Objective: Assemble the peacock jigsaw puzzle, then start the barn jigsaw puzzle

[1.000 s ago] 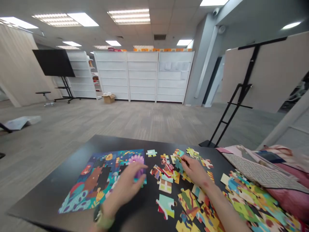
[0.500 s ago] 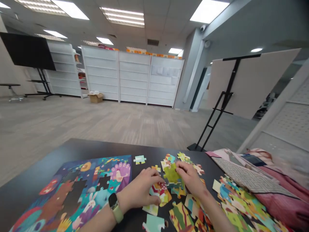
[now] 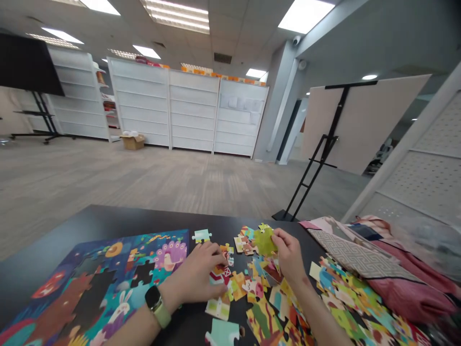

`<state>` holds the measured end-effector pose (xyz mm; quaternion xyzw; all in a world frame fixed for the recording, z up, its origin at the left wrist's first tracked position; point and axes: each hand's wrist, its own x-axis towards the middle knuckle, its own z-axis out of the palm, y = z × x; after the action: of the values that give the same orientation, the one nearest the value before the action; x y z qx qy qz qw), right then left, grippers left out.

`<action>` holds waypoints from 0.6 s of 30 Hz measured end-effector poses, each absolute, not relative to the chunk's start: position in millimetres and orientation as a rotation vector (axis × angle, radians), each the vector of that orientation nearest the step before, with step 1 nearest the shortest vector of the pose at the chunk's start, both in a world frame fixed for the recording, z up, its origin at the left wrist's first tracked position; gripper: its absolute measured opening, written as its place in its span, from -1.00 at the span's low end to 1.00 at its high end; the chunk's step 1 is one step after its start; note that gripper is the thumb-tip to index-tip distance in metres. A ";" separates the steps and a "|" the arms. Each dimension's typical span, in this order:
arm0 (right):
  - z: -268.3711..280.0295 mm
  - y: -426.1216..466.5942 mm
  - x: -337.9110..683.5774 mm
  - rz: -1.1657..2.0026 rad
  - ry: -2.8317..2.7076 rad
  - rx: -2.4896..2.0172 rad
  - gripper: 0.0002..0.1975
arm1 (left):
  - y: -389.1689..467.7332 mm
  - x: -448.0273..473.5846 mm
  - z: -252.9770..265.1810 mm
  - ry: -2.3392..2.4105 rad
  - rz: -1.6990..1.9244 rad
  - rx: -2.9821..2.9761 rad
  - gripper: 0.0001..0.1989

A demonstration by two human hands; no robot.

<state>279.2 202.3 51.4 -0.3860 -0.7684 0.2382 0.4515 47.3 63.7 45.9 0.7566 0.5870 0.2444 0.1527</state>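
Observation:
My right hand [image 3: 290, 257] pinches a yellow-green puzzle piece [image 3: 264, 241] between thumb and fingertips, raised a little over the loose pieces. My left hand [image 3: 201, 271], wearing a watch [image 3: 154, 298] at the wrist, curls its fingers and thumb around a red puzzle piece with a barn picture [image 3: 220, 275]. Part of that piece is hidden by the fingers. Beneath and between the hands lie scattered pieces, among them one with a pink face [image 3: 254, 287] and a pale teal one [image 3: 223, 331]. Left of my hands is a partly filled dark-blue animal puzzle [image 3: 144, 252] with dark gaps.
Another heap of puzzle pieces [image 3: 345, 293] spreads at the right, beside a pink bag [image 3: 406, 274]. A single light teal piece [image 3: 201, 235] lies near the far edge of the black table [image 3: 122, 218]. Beyond stand an easel board [image 3: 360, 127] and white shelves [image 3: 194, 110].
My right hand has moved the yellow-green piece up and right, away from my left hand. The left hand has shifted left with the barn piece, uncovering pieces between the hands. The view has turned slightly right.

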 end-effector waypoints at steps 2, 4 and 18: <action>52.6 203.8 284.2 0.442 -1.927 -0.939 -0.77 | 59.9 57.7 46.7 1.640 0.716 2.246 -0.54; 53.5 205.9 288.3 0.323 -1.985 -0.899 -0.84 | 56.3 71.0 45.3 1.546 0.677 2.309 -0.49; 45.8 195.8 270.3 0.174 -2.176 -0.662 -0.76 | 58.8 74.8 41.9 1.423 0.793 2.291 -0.67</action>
<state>270.3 195.8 45.8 -0.2636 -0.8670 0.0693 0.4171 74.8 58.8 41.9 0.8039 0.4992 0.2783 0.1645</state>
